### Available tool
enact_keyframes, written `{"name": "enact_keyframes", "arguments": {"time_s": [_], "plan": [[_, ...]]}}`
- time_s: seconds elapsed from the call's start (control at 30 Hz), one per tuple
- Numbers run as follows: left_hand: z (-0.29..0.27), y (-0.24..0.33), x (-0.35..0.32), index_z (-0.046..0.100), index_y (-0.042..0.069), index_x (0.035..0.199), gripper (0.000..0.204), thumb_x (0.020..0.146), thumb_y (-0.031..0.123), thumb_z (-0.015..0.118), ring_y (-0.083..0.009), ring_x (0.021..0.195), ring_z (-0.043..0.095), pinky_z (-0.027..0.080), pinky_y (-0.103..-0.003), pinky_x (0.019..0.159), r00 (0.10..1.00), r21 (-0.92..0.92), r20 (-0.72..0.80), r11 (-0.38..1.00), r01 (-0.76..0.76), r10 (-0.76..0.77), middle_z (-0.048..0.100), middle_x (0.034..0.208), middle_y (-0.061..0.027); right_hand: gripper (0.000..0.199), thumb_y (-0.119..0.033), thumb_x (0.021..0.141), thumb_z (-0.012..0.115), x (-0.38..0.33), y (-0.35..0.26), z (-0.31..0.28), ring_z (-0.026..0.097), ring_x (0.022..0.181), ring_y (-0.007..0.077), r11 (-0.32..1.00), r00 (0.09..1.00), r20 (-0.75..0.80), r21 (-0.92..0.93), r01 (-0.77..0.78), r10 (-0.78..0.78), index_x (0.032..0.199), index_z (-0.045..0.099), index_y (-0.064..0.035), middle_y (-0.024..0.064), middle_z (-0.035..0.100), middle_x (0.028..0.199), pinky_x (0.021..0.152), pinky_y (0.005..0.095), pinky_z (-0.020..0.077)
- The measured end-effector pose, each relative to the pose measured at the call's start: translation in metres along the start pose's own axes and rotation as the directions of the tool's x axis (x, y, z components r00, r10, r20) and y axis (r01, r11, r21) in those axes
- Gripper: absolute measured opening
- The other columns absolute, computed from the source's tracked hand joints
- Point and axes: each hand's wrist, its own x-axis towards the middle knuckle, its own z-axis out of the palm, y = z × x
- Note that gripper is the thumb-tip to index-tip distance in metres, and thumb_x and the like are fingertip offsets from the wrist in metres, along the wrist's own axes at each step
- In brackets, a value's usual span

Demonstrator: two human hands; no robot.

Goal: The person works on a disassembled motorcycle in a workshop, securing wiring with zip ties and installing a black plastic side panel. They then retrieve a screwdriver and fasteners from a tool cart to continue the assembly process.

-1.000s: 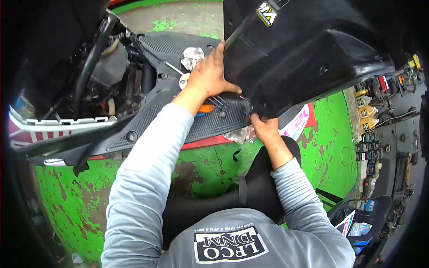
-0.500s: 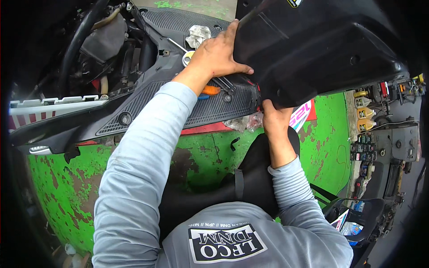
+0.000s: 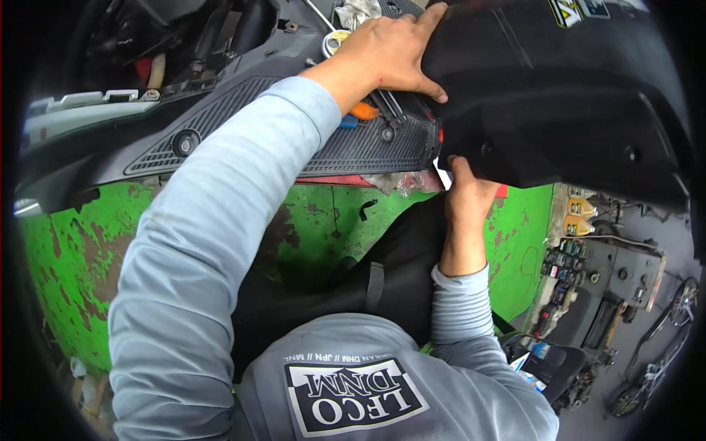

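Head view, looking down over the person's grey long-sleeved top. Right hand (image 3: 467,197): raised from below, its grip closed on the lower edge of the large black body panel (image 3: 559,95), thumb against the panel's face and the remaining fingers hidden behind the edge. Just left of this grip, a crumpled clear plastic wrap (image 3: 403,181) hangs under the ribbed footboard (image 3: 294,132), beside a strip of red bodywork. Below and left of the grip lies the worn green floor (image 3: 95,264), its paint flaked to brown patches, with a small dark hook-shaped piece (image 3: 368,209) lying on it. Left hand (image 3: 393,53): farther up, laid flat with fingers spread over the upper left edge of the same panel, the index finger stretched along its top rim and the thumb pressing its face; this grip is open and bearing on the panel rather than pinching it. The panel thus sits between the two hands, up and to the right of both, butted against the footboard's right end. Directly beneath the left wrist, an orange-handled tool (image 3: 363,112) rests on the footboard; beyond the fingertips, a round metal fitting (image 3: 337,41). Far right of both grips: a cluttered parts rack (image 3: 581,272) and yellow bottles (image 3: 579,217).
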Motion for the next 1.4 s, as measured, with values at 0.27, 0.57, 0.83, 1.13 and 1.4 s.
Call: {"name": "enact_keyframes", "arguments": {"time_s": [0.27, 0.57, 0.83, 1.13, 1.4], "plan": [[0.009, -0.007, 0.003, 0.022, 0.006, 0.158, 0.135, 0.056, 0.063, 0.089, -0.0409, 0.101, 0.070, 0.056, -0.045, 0.091, 1.000, 0.038, 0.005, 0.999, 0.006, -0.006, 0.067, 0.121, -0.0237, 0.043, -0.009, 0.089, 0.075, 0.000, 0.041, 0.014, 0.059, 0.118, 0.0236, 0.978, 0.986, 0.076, -0.133, 0.158, -0.149, 0.125, 0.061, 0.0097, 0.0154, 0.064, 0.126, 0.106, 0.0345, 0.0416], [0.010, -0.006, -0.002, 0.029, -0.002, 0.154, 0.134, 0.054, 0.065, 0.088, -0.0383, 0.097, 0.071, 0.057, -0.042, 0.090, 0.997, 0.049, -0.070, 0.998, -0.024, 0.027, 0.069, 0.111, -0.0256, 0.022, 0.005, 0.090, 0.059, -0.002, 0.032, 0.028, 0.065, 0.087, 0.0176, 0.992, 0.990, -0.135, 0.127, -0.008, 0.026, 0.111, 0.064, 0.0066, 0.0112, 0.069, 0.109, 0.076, 0.0294, 0.0525], [0.009, -0.006, 0.000, 0.032, -0.003, 0.152, 0.132, 0.054, 0.068, 0.086, -0.0378, 0.090, 0.073, 0.058, -0.042, 0.085, 0.995, 0.015, -0.090, 0.999, -0.036, 0.037, 0.072, 0.099, -0.0243, 0.034, 0.011, 0.084, 0.057, -0.005, 0.032, 0.023, 0.066, 0.102, 0.0221, 0.985, 0.990, -0.142, 0.175, 0.009, 0.016, 0.118, 0.062, 0.0095, 0.0134, 0.068, 0.116, 0.094, 0.0329, 0.0511], [0.004, -0.013, 0.002, 0.031, -0.002, 0.153, 0.132, 0.055, 0.066, 0.087, -0.0390, 0.097, 0.071, 0.057, -0.042, 0.089, 0.998, -0.027, -0.033, 0.998, -0.054, 0.053, 0.071, 0.105, -0.0249, 0.040, 0.011, 0.085, 0.058, -0.011, 0.029, 0.024, 0.062, 0.114, 0.0233, 0.983, 0.996, -0.091, 0.182, 0.025, -0.009, 0.125, 0.058, 0.0118, 0.0149, 0.064, 0.127, 0.103, 0.0327, 0.0446], [-0.004, -0.009, 0.007, 0.029, -0.002, 0.154, 0.131, 0.055, 0.059, 0.090, -0.0372, 0.105, 0.070, 0.056, -0.041, 0.093, 0.989, -0.043, 0.142, 0.998, 0.039, -0.033, 0.070, 0.113, -0.0235, 0.036, 0.005, 0.090, 0.065, -0.010, 0.041, 0.018, 0.061, 0.116, 0.0233, 0.990, 0.994, 0.086, -0.112, 0.080, -0.071, 0.124, 0.057, 0.0131, 0.0164, 0.064, 0.126, 0.104, 0.0333, 0.0435]]}}
